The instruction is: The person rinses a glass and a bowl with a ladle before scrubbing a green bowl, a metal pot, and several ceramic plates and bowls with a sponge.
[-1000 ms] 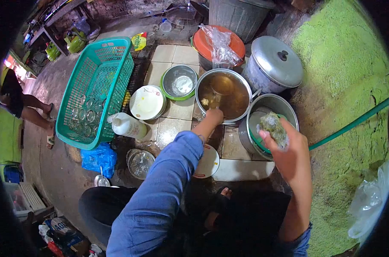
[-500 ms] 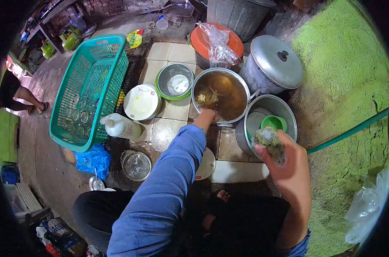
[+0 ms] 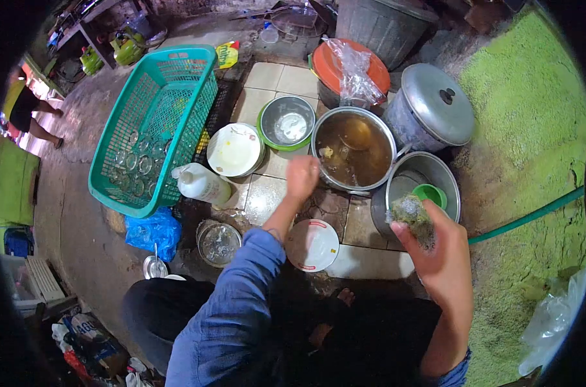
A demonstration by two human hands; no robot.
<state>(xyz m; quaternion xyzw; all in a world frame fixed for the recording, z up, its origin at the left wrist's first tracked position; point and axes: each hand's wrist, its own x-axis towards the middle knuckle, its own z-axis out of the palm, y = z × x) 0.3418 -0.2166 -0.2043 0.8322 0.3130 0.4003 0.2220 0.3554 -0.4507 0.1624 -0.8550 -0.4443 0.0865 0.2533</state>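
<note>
Sq. tiles (image 3: 265, 197), rough grn wall (image 3: 522, 109), round metal pot (image 3: 354, 147), R hand (image 3: 440, 253) cupping fuzzy scrubber (image 3: 412, 217), L hand (image 3: 303, 176) curled, contents unclear.

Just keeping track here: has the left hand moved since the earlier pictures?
Yes, the left hand moved left, off the pot of brown liquid.

Left sleeve (image 3: 232, 309): blue fabric, creased, gathered on the forearm above the wrist; right sleeve (image 3: 455, 371): matching blue, its edge visible farther up the arm; left grip (image 3: 303, 175) and right grip (image 3: 435, 242): bare hands; legwear (image 3: 167, 309): black; toes (image 3: 346, 297): exposed, footwear too dark to identify.
</note>
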